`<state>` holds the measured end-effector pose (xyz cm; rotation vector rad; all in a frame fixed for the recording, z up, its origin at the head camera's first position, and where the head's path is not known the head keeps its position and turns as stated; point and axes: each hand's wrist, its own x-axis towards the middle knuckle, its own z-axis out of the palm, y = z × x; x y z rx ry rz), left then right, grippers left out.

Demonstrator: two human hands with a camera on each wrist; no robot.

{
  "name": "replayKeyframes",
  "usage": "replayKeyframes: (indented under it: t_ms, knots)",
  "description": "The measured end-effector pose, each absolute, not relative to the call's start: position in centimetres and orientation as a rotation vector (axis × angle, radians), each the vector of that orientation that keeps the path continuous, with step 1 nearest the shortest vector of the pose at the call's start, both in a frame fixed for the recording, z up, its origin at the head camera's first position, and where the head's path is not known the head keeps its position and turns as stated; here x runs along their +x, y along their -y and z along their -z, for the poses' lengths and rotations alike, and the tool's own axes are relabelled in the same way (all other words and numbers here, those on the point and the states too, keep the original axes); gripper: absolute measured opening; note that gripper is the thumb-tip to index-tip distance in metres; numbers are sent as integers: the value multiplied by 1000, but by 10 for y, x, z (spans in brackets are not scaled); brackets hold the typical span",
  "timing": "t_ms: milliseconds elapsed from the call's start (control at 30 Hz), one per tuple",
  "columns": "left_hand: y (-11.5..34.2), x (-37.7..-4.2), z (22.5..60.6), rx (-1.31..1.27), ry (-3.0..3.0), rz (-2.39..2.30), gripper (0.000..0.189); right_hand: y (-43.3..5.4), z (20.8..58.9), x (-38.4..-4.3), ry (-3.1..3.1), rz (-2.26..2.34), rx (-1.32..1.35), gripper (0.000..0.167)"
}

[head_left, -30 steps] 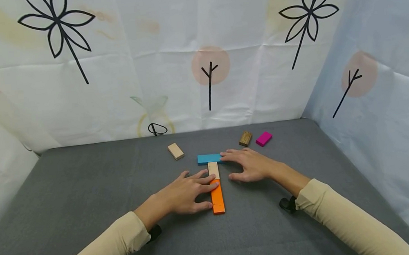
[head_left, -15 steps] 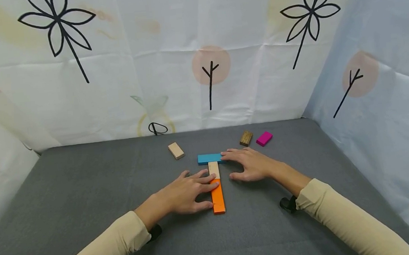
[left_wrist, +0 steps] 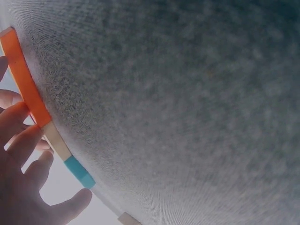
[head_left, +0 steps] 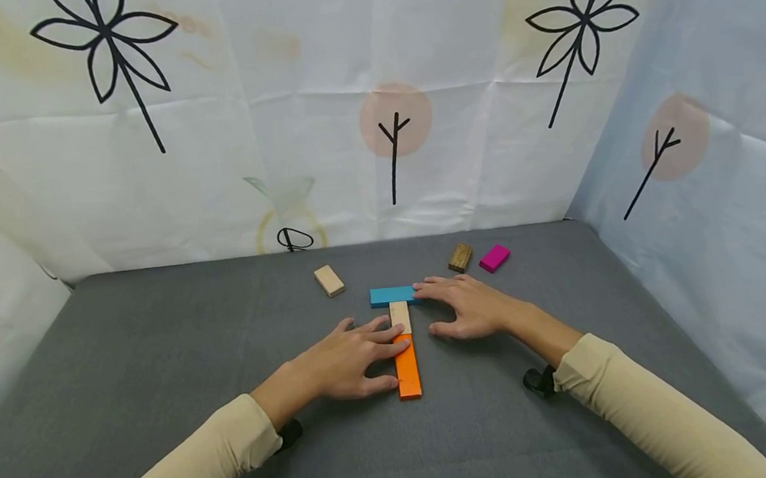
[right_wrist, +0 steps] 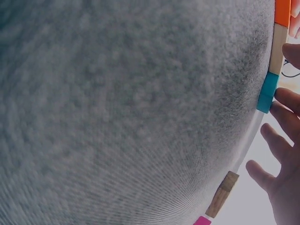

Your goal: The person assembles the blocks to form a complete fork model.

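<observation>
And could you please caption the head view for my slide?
Fingers touch blue block and orange block, pale block between, forming a T.

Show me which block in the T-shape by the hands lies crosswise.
The blue block, partly covered by the right hand. It lies across the far end; the pale middle block and the orange block run lengthwise, end to end.

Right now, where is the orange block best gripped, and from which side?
Probably pinch the orange block across its long sides at its near end, from the person's side. It lies flat, its far end meets a pale block, and the left hand has fingers over its far part.
</observation>
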<state>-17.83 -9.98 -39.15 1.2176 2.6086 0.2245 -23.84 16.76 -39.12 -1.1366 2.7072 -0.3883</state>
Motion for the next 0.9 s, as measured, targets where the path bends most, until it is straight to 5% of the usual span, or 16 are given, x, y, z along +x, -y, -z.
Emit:
replayKeyframes:
  t_ms: [267, 900]
  knots:
    - [100, -178, 391, 1208, -2610, -227, 62, -173, 388, -240, -2805, 431, -1121, 60]
    - [100, -176, 390, 1205, -2603, -222, 61, -210, 397, -275, -3133, 391, -577, 52]
